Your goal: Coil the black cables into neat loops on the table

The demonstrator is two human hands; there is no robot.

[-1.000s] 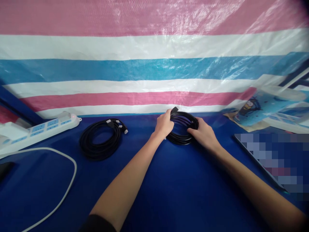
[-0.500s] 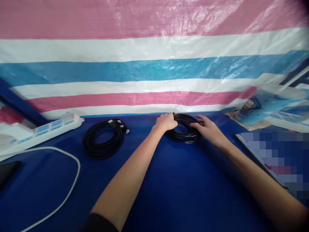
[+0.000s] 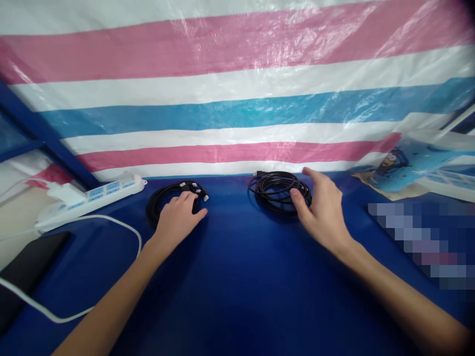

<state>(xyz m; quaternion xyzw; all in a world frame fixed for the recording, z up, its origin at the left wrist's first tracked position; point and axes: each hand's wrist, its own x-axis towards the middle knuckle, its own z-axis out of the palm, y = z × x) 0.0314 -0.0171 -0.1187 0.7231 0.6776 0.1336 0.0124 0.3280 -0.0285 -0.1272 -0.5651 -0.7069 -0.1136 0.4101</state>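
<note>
Two coiled black cables lie on the blue table [image 3: 237, 277]. Over the front of the left coil [image 3: 153, 210] is my left hand [image 3: 179, 217], its fingers slightly bent and the thumb apart; whether it touches the coil I cannot tell. White-tipped plugs [image 3: 200, 192] show just past its fingertips. At the right edge of the other coil [image 3: 272, 195] my right hand [image 3: 326, 210] has thumb and fingers spread, the thumb close to the loops. That coil lies loosely, with a plug [image 3: 260, 173] at its back left.
A white power strip [image 3: 111, 190] with a white cord [image 3: 122, 223] stands at the left, behind a black flat object [image 3: 33, 262]. On the right are a blue cartoon-printed container [image 3: 415, 163] and a blurred-out flat item [image 3: 419, 237]. A striped sheet [image 3: 237, 113] hangs behind.
My left hand has left the right coil and moved left over the other one. My right hand stays by the right coil, its fingers wider apart. The view has shifted slightly left.
</note>
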